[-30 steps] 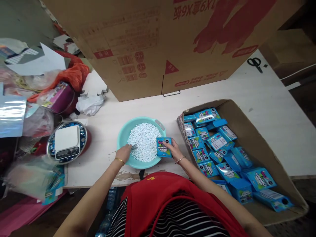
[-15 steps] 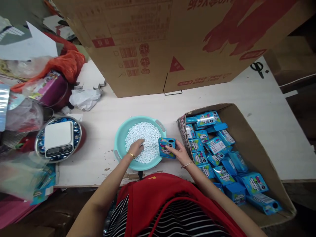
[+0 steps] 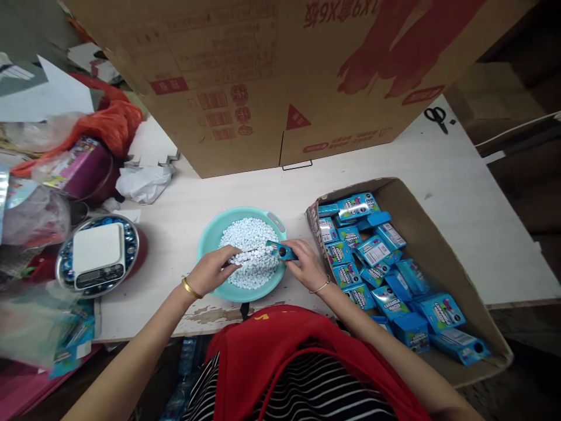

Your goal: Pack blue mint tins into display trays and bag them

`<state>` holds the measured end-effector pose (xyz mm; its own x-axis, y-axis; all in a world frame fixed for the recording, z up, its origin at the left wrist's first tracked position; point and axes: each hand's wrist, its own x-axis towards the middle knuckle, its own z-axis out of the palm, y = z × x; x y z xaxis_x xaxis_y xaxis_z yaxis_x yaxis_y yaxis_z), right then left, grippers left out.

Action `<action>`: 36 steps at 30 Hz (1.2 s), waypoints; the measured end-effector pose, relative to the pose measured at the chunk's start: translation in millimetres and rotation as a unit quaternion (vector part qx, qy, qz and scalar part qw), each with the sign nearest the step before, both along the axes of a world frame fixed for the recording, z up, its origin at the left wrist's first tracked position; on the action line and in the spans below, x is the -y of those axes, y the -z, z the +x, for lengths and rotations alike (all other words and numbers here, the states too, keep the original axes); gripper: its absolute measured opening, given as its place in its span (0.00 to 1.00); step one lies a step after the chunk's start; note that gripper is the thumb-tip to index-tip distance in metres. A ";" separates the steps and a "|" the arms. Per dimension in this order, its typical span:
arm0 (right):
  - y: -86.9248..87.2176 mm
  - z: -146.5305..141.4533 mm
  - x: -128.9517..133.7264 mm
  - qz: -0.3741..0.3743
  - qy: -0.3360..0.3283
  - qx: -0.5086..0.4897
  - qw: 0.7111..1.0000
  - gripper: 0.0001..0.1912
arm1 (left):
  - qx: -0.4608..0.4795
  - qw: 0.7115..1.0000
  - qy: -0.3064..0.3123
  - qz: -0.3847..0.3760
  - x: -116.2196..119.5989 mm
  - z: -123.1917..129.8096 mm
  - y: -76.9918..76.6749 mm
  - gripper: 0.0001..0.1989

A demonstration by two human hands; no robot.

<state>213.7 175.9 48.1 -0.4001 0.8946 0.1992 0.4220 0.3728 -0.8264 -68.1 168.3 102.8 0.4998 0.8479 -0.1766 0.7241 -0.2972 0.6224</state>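
A round turquoise basin holds many small white candies. My left hand is over the basin's left side, its thumb and fingers apart at the candies. No object shows clearly between those fingers. On the other side, my right hand grips a small blue candy box above the basin's right part. The box is tipped, so its narrow end with a dark round spot faces up. Beside my right forearm stands an open carton full of similar blue boxes.
A large printed cardboard box stands behind the basin. At left, a white scale rests on a metal bowl of blue wrapped pieces. Black scissors lie at the far right. Bags and papers crowd the left side.
My left hand has drawn back leftward from among the candies, its fingers spreading. My right hand has moved the blue box left over the basin and tipped it. The view has shifted slightly.
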 end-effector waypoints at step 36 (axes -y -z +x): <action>7.7 3.1 2.0 -0.012 0.075 -0.018 0.997 0.17 | -0.277 0.955 -0.068 -0.081 -6.5 -42.2 76.1 0.08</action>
